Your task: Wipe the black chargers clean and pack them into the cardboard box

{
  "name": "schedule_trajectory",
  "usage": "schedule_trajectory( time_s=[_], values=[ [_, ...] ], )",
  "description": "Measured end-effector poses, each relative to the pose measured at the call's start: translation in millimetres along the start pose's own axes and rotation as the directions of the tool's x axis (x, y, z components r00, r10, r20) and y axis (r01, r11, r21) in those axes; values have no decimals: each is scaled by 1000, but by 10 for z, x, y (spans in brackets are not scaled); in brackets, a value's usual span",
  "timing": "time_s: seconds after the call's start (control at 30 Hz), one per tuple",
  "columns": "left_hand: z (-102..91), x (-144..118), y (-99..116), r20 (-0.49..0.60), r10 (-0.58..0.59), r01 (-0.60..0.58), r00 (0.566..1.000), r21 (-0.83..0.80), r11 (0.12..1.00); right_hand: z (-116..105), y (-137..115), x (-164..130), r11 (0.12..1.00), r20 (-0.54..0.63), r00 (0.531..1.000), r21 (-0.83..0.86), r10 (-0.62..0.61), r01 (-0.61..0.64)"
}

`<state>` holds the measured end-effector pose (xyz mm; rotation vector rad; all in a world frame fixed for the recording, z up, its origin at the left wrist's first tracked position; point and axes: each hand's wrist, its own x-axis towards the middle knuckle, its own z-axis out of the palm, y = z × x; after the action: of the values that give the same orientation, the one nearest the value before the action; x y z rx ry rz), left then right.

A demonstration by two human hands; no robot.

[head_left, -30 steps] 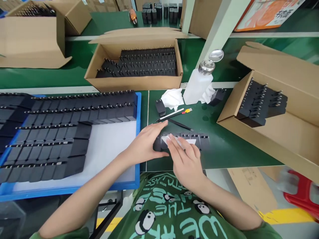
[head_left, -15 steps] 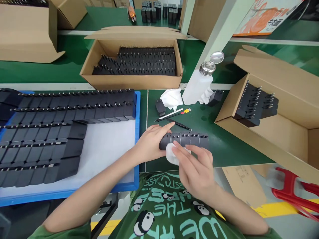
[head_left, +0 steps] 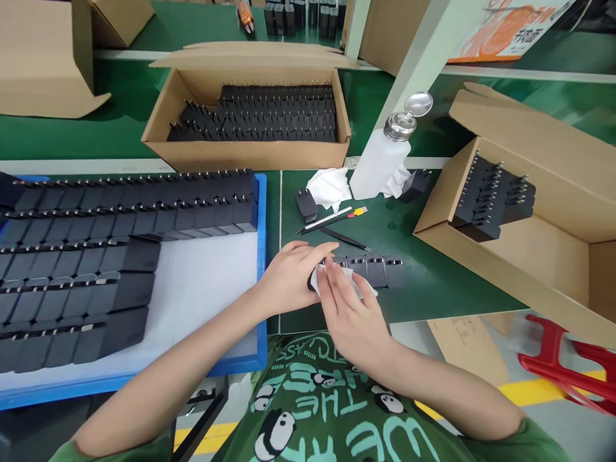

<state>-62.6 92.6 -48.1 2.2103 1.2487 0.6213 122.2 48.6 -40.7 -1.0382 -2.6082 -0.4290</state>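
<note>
A short row of black power adapters [head_left: 376, 269] lies on the green bench top in front of me. My left hand [head_left: 293, 274] is closed around the left end of that row. With my right hand [head_left: 350, 314] I press a white wipe [head_left: 357, 281] against the front side of the left adapters, fingers held together over it. The hands hide much of the row's left part. Just behind lie black tweezers [head_left: 345, 239], a white pen-like stick [head_left: 328, 219] and a cable with a yellow tip [head_left: 359, 212].
On the left, a blue tray [head_left: 262, 269] holds rows of adapters. Cardboard boxes with adapters stand behind [head_left: 250, 157] and right [head_left: 543, 269]. A white pump bottle [head_left: 382, 163], lid up, stands by crumpled wipes [head_left: 330, 188] and a single adapter [head_left: 307, 205].
My right hand has moved left and up with the wipe, now covering more of the left adapters. My left hand keeps its hold. The view has shifted slightly.
</note>
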Motion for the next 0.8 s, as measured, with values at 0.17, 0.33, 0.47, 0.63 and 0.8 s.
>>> schedule_trajectory(
  time_s=[0.17, 0.33, 0.47, 0.63, 0.8],
  values=[
    [11, 2, -3, -9, -25, 25, 1000, -1, 1000, -23, 138, -35, 998, -4, 999, 46, 44, -44],
    [23, 4, -11, -11, -11, 11, 1000, -5, 1000, 101, 28, 7, 996, 36, 996, 36, 83, -85],
    [14, 4, -3, -14, -29, 29, 999, 1, 1000, 47, -78, 40, 990, 45, 989, 13, 143, -144],
    [13, -1, -14, 1, -9, 9, 1000, 6, 1000, 61, -137, 92, 990, 54, 989, 19, 140, -141],
    [22, -8, -29, -4, -14, 14, 1000, 17, 1000, -40, -65, 41, 943, 80, 983, 278, 166, -182]
  ],
)
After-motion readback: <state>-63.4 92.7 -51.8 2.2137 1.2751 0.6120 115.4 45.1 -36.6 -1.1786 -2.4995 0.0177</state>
